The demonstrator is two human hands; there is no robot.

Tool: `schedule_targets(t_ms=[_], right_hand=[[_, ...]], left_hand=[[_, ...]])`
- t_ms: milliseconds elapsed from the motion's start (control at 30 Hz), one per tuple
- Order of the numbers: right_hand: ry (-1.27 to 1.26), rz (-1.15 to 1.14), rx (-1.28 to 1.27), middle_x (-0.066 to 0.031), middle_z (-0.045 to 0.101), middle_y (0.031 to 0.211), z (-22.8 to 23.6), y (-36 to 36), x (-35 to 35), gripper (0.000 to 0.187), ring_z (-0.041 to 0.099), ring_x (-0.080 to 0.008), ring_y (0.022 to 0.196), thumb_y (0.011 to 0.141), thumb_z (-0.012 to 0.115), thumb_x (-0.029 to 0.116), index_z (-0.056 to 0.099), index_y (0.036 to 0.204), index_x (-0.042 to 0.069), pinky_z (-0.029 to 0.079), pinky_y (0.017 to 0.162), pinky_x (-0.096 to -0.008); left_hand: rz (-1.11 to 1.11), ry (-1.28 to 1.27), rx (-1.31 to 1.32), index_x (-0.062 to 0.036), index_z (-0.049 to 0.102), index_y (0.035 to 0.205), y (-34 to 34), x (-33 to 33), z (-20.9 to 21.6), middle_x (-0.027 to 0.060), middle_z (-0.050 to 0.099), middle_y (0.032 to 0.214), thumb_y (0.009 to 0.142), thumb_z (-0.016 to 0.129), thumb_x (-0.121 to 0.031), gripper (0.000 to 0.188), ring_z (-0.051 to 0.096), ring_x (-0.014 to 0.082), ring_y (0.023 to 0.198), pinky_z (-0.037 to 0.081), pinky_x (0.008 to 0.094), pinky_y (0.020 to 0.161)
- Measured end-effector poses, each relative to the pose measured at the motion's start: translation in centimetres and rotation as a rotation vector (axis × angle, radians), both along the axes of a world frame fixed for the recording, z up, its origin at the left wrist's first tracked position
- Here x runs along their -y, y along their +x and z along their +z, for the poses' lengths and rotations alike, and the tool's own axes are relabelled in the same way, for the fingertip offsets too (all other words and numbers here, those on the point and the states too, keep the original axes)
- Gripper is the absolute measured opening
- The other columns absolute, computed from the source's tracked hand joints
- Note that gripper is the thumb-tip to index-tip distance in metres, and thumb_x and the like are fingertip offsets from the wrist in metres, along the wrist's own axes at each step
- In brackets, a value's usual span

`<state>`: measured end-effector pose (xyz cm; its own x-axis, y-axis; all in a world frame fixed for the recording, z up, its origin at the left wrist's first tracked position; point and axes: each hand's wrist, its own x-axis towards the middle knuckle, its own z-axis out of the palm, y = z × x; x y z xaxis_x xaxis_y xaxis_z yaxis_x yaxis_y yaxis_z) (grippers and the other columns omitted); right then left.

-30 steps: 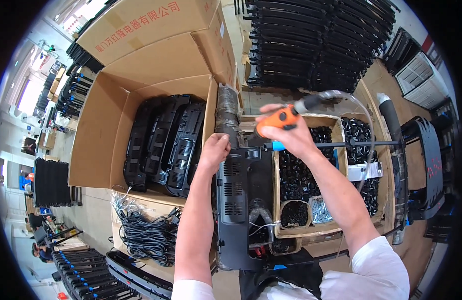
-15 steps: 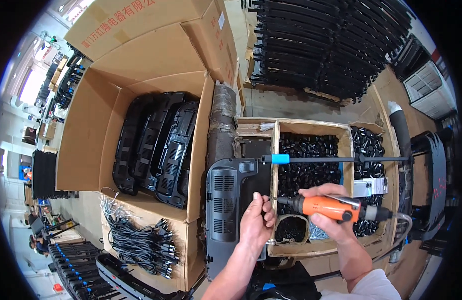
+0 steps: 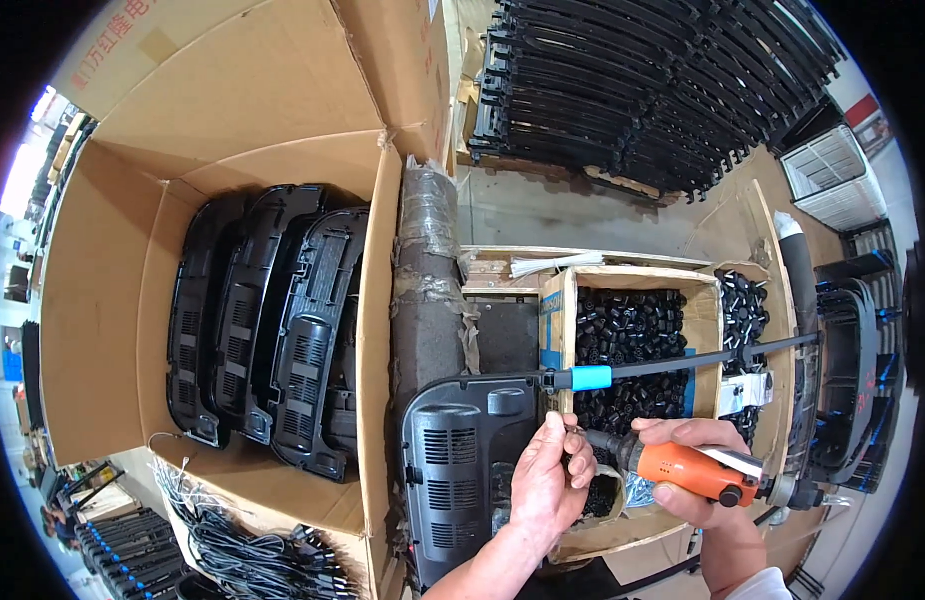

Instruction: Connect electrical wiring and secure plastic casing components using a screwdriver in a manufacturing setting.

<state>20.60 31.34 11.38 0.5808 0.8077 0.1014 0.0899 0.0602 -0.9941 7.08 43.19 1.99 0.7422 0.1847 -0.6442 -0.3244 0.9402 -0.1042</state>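
My right hand (image 3: 693, 507) is wrapped round an orange power screwdriver (image 3: 683, 470), which lies nearly level with its black nose towards the left. At that nose my left hand (image 3: 549, 482) is closed, thumb and fingers pinched at the bit end; whatever small piece is in them is too small to name. Left of this hand lies a black plastic cover (image 3: 451, 455) with vent slots and rounded corners. Just beyond the hands a thin black bar (image 3: 673, 364) with a bright blue sleeve (image 3: 591, 377) runs from the cover's far edge across to the right.
A wooden compartment tray (image 3: 643, 275) holds black knobs (image 3: 628, 330) and small hardware. On the left, a large cardboard box (image 3: 108, 300) contains several black covers (image 3: 308, 360); bundled black cables (image 3: 248, 545) lie nearer. A wrapped roll (image 3: 426, 290) edges the bench. Stacked black frames (image 3: 633, 90) stand behind.
The view has shifted and tilted, so the box appears larger and further left. Both hands and the screwdriver appear slightly lower and further right; the pinch at the bit continues.
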Motion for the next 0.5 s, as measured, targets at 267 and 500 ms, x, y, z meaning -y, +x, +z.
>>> schedule_targets(t_ms=[267,500], right_hand=[[-0.119,0.050,0.096,-0.0194,0.075,0.118,1.1,0.7,-2.8,0.051,0.073,-0.0355,0.116,0.079,0.085,0.002,0.064,0.124,0.002,0.058,0.105,-0.0482],[-0.213,0.066,0.249,-0.0101,0.076,0.120,1.4,0.5,-6.4,0.053,0.074,-0.0182,0.107,0.082,0.085,0.010,0.065,0.131,0.005,0.060,0.095,-0.0342]], left_hand=[[0.097,-0.072,0.103,-0.0074,0.062,0.122,0.6,-0.9,-0.6,-0.0014,0.054,0.083,0.112,0.052,-0.036,0.031,0.047,0.0098,0.070,0.040,0.0249,0.061],[0.084,0.038,-0.077,-0.0051,0.061,0.129,0.4,0.1,0.6,0.0039,0.063,0.098,0.115,0.046,-0.033,0.034,0.056,0.0137,0.079,0.044,0.0272,0.064]])
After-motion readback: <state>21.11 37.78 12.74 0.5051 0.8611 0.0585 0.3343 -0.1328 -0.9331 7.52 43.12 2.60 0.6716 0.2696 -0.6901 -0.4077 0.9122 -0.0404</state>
